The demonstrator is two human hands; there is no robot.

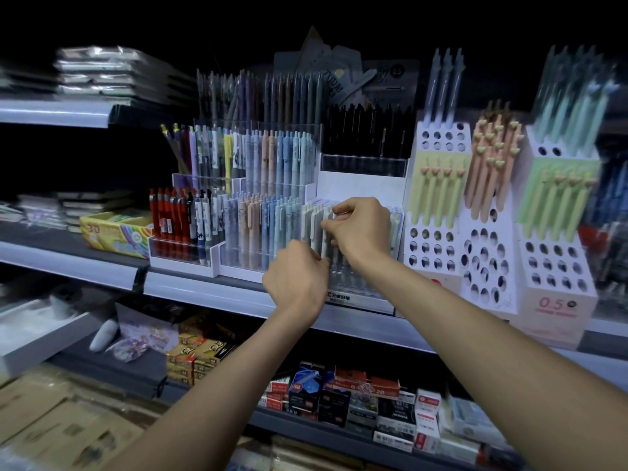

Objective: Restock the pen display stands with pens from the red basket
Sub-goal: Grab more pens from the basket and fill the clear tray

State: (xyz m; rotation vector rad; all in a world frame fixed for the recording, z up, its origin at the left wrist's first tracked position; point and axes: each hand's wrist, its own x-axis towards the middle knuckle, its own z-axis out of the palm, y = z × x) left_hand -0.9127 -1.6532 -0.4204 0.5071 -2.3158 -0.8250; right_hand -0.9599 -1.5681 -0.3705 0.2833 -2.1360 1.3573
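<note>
Both my hands reach into a clear pen stand [360, 294] on the middle shelf, filled with pale cream pens [314, 220]. My right hand [362, 229] pinches the top of one cream pen in the front row. My left hand [295, 278] is lower and to the left, its fingers curled against the lower part of the same pens; what it grips is hidden behind the hand. Left of them stand acrylic stands with pastel pens [258, 229] and red pens [170, 215]. The red basket is out of view.
White cardboard stands with round holes [431, 246] hold green and peach pens at the right. Black pens [367, 134] fill the stand behind. A yellow box [112, 232] lies at the left. Small boxes [356, 399] line the shelf below, cartons the floor.
</note>
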